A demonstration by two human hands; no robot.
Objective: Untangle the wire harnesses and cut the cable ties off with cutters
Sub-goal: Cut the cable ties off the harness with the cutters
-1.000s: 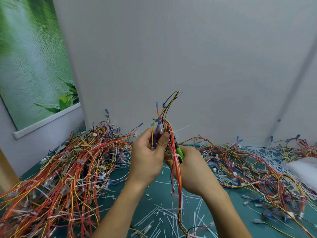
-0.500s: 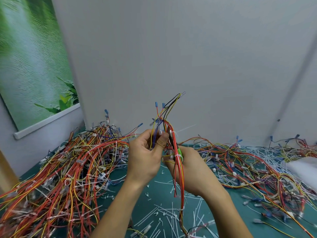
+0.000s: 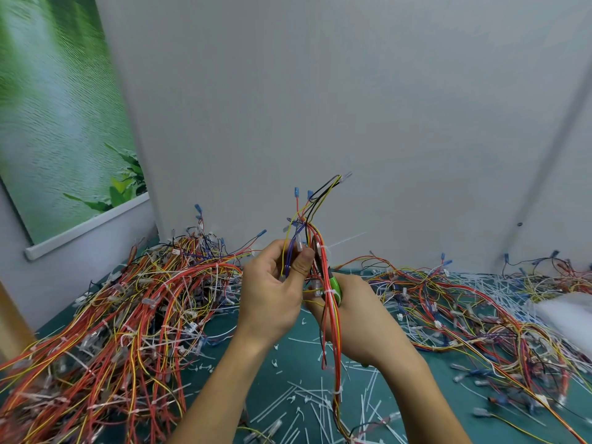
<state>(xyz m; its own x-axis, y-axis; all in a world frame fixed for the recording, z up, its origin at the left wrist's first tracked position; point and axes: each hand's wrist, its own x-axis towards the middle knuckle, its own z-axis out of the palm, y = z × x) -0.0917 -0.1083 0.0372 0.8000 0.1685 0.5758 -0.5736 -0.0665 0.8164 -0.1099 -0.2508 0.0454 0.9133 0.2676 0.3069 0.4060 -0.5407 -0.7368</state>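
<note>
My left hand (image 3: 272, 290) pinches a wire harness (image 3: 330, 318) of red, yellow and purple wires upright in front of me, thumb over the bundle. My right hand (image 3: 355, 315) grips green-handled cutters (image 3: 334, 283), whose tip points up into the bundle just right of my left thumb. A white cable tie (image 3: 331, 293) wraps the red wires at the cutter handle, and another tie's tail (image 3: 346, 240) sticks out to the right higher up. Blue terminals fan out at the harness top. The cutter jaws are hidden among the wires.
A big heap of tangled harnesses (image 3: 128, 315) fills the left of the green mat (image 3: 288, 363). More harnesses (image 3: 464, 309) spread to the right. Cut white tie pieces (image 3: 304, 402) litter the mat below my hands. A grey wall stands close behind.
The cutters' green handle shows more between the wires than half a second ago. Both hands and the harness have stayed nearly in place.
</note>
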